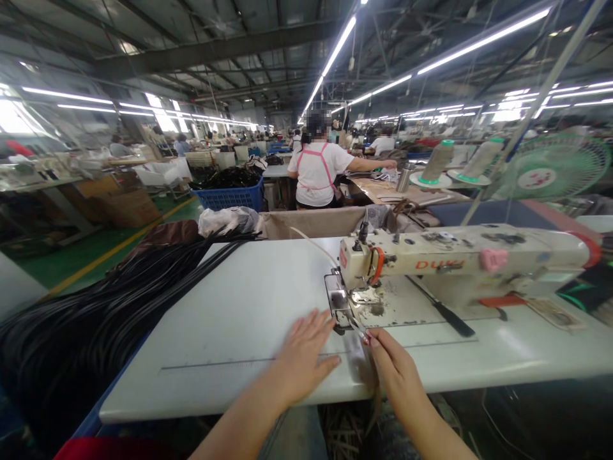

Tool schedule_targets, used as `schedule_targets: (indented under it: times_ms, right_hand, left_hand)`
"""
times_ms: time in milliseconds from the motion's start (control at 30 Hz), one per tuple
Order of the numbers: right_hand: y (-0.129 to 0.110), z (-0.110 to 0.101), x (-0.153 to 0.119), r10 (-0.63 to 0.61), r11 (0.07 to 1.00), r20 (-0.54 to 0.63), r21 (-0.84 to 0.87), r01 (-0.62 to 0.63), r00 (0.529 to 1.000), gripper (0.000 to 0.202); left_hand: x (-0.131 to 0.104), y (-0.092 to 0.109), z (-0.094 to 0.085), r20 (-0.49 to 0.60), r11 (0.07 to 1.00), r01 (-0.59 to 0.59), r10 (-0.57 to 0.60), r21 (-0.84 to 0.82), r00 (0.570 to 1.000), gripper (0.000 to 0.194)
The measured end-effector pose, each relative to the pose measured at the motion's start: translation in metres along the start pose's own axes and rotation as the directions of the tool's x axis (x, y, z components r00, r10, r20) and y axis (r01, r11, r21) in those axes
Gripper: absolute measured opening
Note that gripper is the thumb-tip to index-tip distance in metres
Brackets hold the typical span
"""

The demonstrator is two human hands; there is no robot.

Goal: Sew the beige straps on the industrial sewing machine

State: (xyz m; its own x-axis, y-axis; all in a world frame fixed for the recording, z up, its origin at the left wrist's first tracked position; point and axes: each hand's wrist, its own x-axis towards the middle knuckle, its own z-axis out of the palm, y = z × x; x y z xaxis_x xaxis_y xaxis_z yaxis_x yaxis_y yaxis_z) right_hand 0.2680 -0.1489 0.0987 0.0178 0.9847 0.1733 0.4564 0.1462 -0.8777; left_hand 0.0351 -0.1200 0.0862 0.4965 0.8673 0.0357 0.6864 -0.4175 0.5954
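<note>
A white sewing machine (pixel 460 255) stands on the table, its needle end toward my left. A pale narrow strip (pixel 313 244) runs from behind the needle area and comes out at the front. My right hand (pixel 395 361) pinches the strip between thumb and fingers just in front of the machine's plate. Below that hand, a length of brownish strip hangs over the table's front edge. My left hand (pixel 306 358) lies flat with fingers apart, fingertips beside the metal guide (pixel 336 294); nothing shows in it. Part of the strip under the needle is hidden.
A dark-handled tool (pixel 453 317) lies by the machine arm. Long black straps (pixel 110 300) are heaped at the left. Thread cones (pixel 438 163) and a green fan (pixel 550 172) stand at the back right. Beyond sits a co-worker (pixel 318 169) near a blue basket (pixel 230 197).
</note>
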Motion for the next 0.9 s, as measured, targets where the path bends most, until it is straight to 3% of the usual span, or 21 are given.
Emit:
schedule_targets:
  times_ms: [67,167,267,333,367,400,467,500,533,567,633,700,767,800,867,900]
  right_hand:
    - [-0.002,-0.001,0.001,-0.010,1.000,-0.001,0.026,0.010,1.000,0.039]
    - [-0.003,-0.004,0.001,-0.005,0.999,0.010,0.034,0.005,1.000,0.036]
    - [0.001,-0.009,-0.002,0.016,1.000,0.007,0.016,-0.016,1.000,0.034]
    - [0.007,-0.014,-0.003,0.029,1.000,-0.015,0.008,-0.029,0.999,0.033]
    - [0.011,-0.017,-0.003,0.032,0.999,-0.029,0.012,-0.031,0.999,0.033]
    - [0.015,-0.020,-0.002,0.032,0.999,-0.048,0.021,-0.031,0.998,0.032]
    - [0.023,-0.025,0.001,0.034,0.998,-0.100,0.053,-0.029,0.994,0.030]
    - [0.026,-0.027,0.003,0.041,0.997,-0.135,0.071,-0.031,0.990,0.030]
    - [0.029,-0.029,0.006,0.051,0.995,-0.174,0.089,-0.036,0.983,0.029]
    - [0.030,-0.030,0.010,0.065,0.994,-0.213,0.105,-0.043,0.975,0.030]
    - [0.030,-0.032,0.018,0.100,0.987,-0.277,0.146,-0.061,0.956,0.033]
    - [0.027,-0.036,0.027,0.141,0.975,-0.317,0.210,-0.076,0.938,0.040]
    - [0.022,-0.043,0.037,0.175,0.958,-0.340,0.275,-0.080,0.924,0.048]
    - [0.020,-0.049,0.043,0.183,0.952,-0.355,0.296,-0.076,0.917,0.051]
    - [0.021,-0.063,0.054,0.181,0.951,-0.398,0.305,-0.057,0.899,0.056]
    - [0.023,-0.072,0.060,0.173,0.954,-0.421,0.298,-0.045,0.890,0.057]
  left_hand:
    - [0.005,0.008,0.017,0.136,0.995,-0.062,0.051,0.083,0.989,0.080]
    - [0.018,-0.006,0.018,0.127,0.981,-0.083,0.061,0.174,0.990,0.086]
    - [0.030,-0.047,-0.005,-0.003,0.944,0.101,-0.106,0.313,0.994,0.082]
    - [0.032,-0.080,-0.027,-0.120,0.879,0.291,-0.265,0.378,0.957,0.079]
    - [0.032,-0.094,-0.038,-0.199,0.823,0.409,-0.359,0.393,0.912,0.080]
    - [0.030,-0.107,-0.046,-0.303,0.742,0.546,-0.456,0.390,0.837,0.083]
    - [0.027,-0.120,-0.056,-0.537,0.485,0.799,-0.594,0.356,0.599,0.088]
    - [0.028,-0.120,-0.056,-0.593,0.425,0.825,-0.574,0.373,0.564,0.088]
    - [0.029,-0.116,-0.052,-0.609,0.417,0.807,-0.531,0.418,0.589,0.086]
    - [0.032,-0.108,-0.046,-0.574,0.468,0.734,-0.460,0.492,0.678,0.083]
    - [0.041,-0.086,-0.029,-0.387,0.635,0.479,-0.291,0.605,0.875,0.074]
    - [0.050,-0.064,-0.012,-0.179,0.766,0.213,-0.130,0.606,0.975,0.067]
    - [0.060,-0.055,-0.003,-0.009,0.834,0.023,-0.022,0.551,1.000,0.063]
    - [0.064,-0.056,-0.002,0.022,0.847,0.016,-0.033,0.532,0.999,0.063]
    - [0.071,-0.068,-0.006,-0.094,0.809,0.227,-0.210,0.542,0.973,0.068]
    - [0.074,-0.077,-0.010,-0.248,0.725,0.428,-0.349,0.540,0.904,0.074]
